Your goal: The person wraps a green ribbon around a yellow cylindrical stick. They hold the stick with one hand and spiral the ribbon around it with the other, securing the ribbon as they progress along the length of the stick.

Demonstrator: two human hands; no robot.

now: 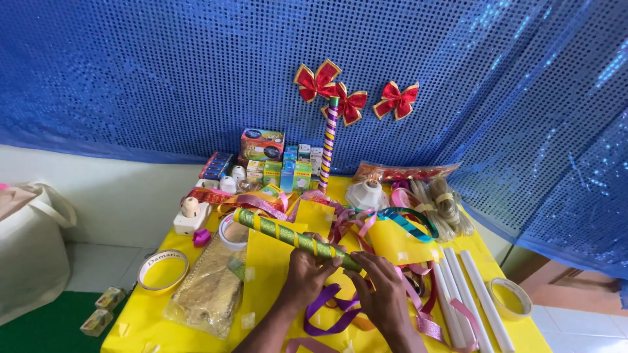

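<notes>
A person is working at a yellow table, seen from above through a head camera. Nearest the viewer, both hands are closing around the lower end of a green stick wound with gold ribbon. The left hand is curling over it from below, fingers folded shut on the stick. The right hand is lying flatter, its fingertips pressing on the stick's tip at about 4 o'clock from the left hand. The stick is slanting away toward 10 o'clock across a yellow paper sheet.

To do this well, the left hand would likely need to be holding the stick steady while the right is keeping the ribbon taut and evenly spaced.

Purple ribbon is looping under the hands. White tubes are lying at 3 o'clock, a gold mesh bag at 9 o'clock. Farther off, small boxes are standing at 12 o'clock, beneath red bows on a blue sequin curtain.
</notes>
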